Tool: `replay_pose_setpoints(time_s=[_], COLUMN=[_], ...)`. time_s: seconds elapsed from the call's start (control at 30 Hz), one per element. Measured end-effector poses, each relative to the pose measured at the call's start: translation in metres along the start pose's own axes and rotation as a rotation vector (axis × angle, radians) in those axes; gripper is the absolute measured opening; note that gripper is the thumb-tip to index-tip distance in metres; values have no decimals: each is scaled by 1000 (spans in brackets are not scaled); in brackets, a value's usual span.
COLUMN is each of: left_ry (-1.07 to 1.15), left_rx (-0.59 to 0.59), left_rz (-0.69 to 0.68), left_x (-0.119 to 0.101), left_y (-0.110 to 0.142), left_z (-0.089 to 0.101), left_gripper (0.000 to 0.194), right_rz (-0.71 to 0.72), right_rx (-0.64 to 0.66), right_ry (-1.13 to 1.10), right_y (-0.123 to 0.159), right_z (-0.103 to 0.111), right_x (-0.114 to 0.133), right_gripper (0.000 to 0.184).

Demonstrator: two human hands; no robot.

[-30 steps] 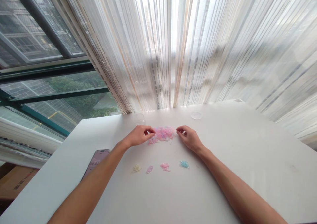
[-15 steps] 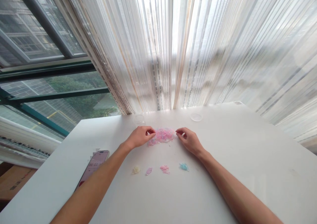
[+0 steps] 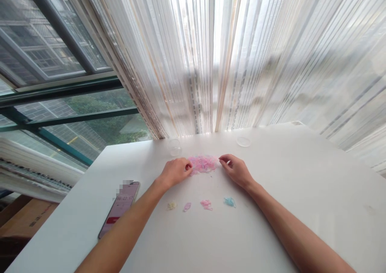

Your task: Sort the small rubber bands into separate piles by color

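A loose pile of thin pink and lilac elastic bands [image 3: 204, 164] lies on the white table [image 3: 193, 241]. At the pile's left edge is my left hand [image 3: 176, 172], thumb and fingers pinched together; whatever is between them is too small to make out. My right hand [image 3: 235, 169] hovers at the right edge with its fingertips also pinched, any content hidden. Nearer to me, four smaller groups form a row: pale yellow bands [image 3: 171, 205], a lilac one [image 3: 187, 206], pink bands [image 3: 206, 204] and blue bands [image 3: 229, 202].
A phone showing a timer [image 3: 122, 208] lies to the left, partly behind my left forearm. Clear round lids or dishes stand at the back, one on the left [image 3: 174, 147] and one on the right [image 3: 243, 141]. A striped curtain [image 3: 211, 84] hangs along the table's far edge.
My left hand has turned slightly and its fingers are curled closer at the pile. My right hand stays nearly in place. The whole view has shifted a little.
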State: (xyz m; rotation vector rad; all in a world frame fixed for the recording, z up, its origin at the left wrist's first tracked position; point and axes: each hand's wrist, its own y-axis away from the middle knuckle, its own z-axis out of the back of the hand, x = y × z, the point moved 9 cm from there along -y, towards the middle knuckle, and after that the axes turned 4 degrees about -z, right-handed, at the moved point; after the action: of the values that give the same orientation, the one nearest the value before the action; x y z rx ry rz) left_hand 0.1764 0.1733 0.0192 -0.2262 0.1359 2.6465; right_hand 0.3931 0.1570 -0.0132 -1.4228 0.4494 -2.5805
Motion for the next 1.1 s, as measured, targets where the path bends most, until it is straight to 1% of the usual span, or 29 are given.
replay_pose_setpoints(time_s=[0.13,0.23,0.53,0.73,0.93,1.1], left_ry=[-26,-31,-26,39,130,203], left_rx=[-13,-25,-45,-58,-79,-98], left_rz=[9,-1,-17,7,17,15], left_x=[-4,-8,-9,-4,3,5], left_y=[-2,-3,-4,-7,-8,-8], left_z=[-3,-2,13,20,20,19], left_gripper=[16,16,20,19,18,18], right_rz=[-2,8,11,17,-16,1], right_rx=[8,7,22,21,46,40], right_ry=[-5,9,1,-6,27,39], right_y=[0,0,1,1,1,1], right_z=[-1,0,-1,-1,-4,-4], right_x=[1,3,3,4,0,0], right_gripper=[18,19,17,17,18,19])
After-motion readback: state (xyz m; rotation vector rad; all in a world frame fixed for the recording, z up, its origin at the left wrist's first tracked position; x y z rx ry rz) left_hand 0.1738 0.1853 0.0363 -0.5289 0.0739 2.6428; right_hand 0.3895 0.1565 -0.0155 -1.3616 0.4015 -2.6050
